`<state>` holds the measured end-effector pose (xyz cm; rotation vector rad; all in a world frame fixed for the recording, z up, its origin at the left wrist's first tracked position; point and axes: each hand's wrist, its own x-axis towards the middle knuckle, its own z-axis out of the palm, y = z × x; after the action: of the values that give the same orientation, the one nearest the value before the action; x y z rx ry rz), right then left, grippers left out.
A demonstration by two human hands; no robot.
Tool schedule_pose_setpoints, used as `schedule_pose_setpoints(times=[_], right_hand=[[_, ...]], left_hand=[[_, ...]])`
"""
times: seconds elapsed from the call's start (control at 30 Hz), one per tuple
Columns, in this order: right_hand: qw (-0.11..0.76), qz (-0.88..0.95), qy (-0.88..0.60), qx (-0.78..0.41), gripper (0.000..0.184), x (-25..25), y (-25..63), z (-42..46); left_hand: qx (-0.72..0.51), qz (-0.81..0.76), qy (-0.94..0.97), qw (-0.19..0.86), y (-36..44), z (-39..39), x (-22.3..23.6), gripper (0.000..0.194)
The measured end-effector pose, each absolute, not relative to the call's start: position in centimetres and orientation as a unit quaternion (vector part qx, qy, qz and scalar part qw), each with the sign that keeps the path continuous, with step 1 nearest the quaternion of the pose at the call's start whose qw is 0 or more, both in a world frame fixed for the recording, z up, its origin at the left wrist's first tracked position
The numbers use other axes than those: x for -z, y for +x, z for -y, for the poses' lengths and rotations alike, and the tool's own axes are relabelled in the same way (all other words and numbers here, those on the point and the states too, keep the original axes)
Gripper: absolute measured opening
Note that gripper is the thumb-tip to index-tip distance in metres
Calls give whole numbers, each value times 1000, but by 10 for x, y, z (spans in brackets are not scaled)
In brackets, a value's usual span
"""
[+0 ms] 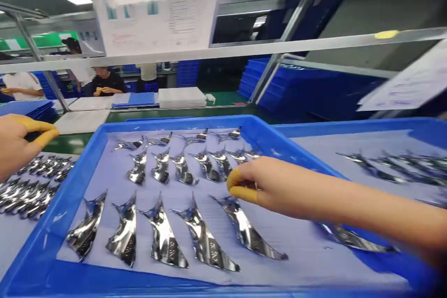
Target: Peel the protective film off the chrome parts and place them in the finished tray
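A blue plastic tray [139, 123] lined with a pale lilac sheet [300, 260] holds rows of curved, mirror-polished metal pieces. My right hand [268, 191], with yellow finger cots, pinches the upper edge of one such piece [246, 230] in the front row. The piece's lower part shows below my fingertips. At the left edge, my left hand [21, 142] also wears yellow cots and hovers above a neighbouring tray's metal pieces [31, 198], holding nothing. Its fingers are slightly apart.
Another lined blue tray [366, 125] with similar pieces sits to the right. Beyond a green workbench [188, 112] are stacked blue trays [282, 86], white stacked sheets [181, 98], and seated co-workers [106, 81]. Paper sheets [153, 9] hang from an overhead metal rail [223, 51].
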<state>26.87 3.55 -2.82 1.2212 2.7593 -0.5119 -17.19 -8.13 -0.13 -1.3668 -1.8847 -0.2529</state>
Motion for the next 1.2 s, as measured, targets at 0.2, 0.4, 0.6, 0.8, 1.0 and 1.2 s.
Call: schedule_pose_setpoints(times=[0.2, 0.4, 0.6, 0.8, 1.0, 1.2], right_hand=[[165, -886, 421, 101, 29, 21, 274, -14], [196, -884, 420, 61, 30, 47, 257, -9], [178, -880, 410, 161, 20, 31, 270, -22], [-96, -809, 299, 498, 29, 2, 283, -19], [-220, -748, 189, 597, 29, 32, 269, -11], [-169, -791, 197, 553, 27, 40, 272, -10]], left_hand=[[135, 492, -802, 312, -50, 55, 15, 34], [93, 401, -875, 255, 38, 51, 35, 26], [83, 453, -875, 149, 47, 46, 48, 22], [136, 564, -804, -127, 56, 54, 51, 63], [295, 483, -814, -129, 70, 60, 55, 59], [383, 406, -829, -35, 72, 61, 64, 51]])
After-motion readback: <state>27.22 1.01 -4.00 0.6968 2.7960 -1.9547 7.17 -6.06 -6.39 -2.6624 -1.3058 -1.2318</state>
